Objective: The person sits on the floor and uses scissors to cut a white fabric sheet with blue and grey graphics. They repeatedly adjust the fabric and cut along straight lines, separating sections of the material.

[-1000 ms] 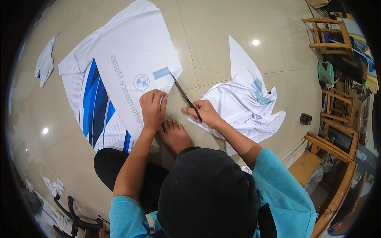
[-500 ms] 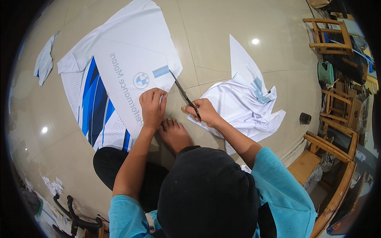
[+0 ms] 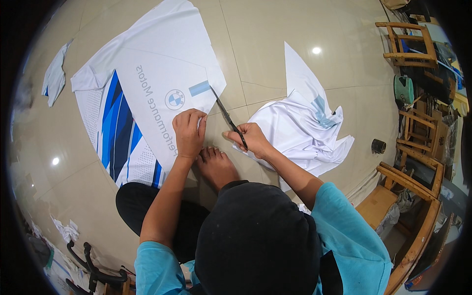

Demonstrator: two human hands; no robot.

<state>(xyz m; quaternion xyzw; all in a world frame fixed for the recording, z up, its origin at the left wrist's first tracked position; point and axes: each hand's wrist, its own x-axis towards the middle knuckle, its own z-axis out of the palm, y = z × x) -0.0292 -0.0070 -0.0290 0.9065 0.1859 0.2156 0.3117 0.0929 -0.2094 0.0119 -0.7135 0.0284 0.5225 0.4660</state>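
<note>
Beige tiles form the floor, with twelve o'clock taken as the top of the view and directions read from its centre. The white sheet, the largest cloth, lies flat at ten o'clock, next to a blue-striped panel; a crumpled cloth lies at two o'clock, and a wooden frame stands at four. Compared with half a second ago, almost nothing has changed: both cloths keep their places and the blades reach the same spot, which suggests that the cutting is paused or advancing too little to show. The left forearm points toward one o'clock and the right toward ten, so the hands converge ahead of a bare foot. The left hand, palm down, has its fingers close together and bent, apparently pinching the edge of the sheet against the thumb. The right hand has its fingers curled around the handles of the black scissors, whose blades point toward eleven o'clock. Their tips overlap the sheet just beside a small blue rectangle; whether the blades are parted cannot be told.
</note>
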